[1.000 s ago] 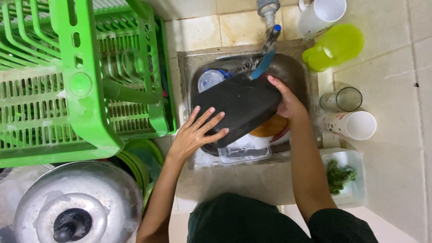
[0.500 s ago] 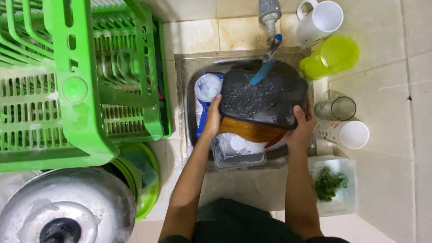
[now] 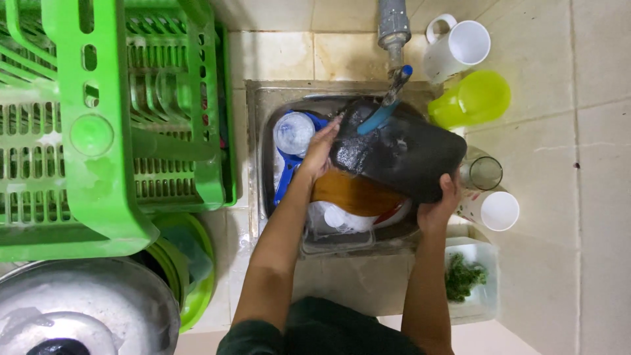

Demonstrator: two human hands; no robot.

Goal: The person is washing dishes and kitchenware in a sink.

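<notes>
One head camera looks straight down from above the person. The sink (image 3: pixel 263 197) sits mid-frame at arm's length, the green rack (image 3: pixel 112 131) close at left

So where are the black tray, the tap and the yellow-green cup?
black tray (image 3: pixel 407 154), head view, middle of its wet underside
tap (image 3: pixel 393 26), head view, grey pipe body
yellow-green cup (image 3: pixel 476 98), head view, side wall
</notes>
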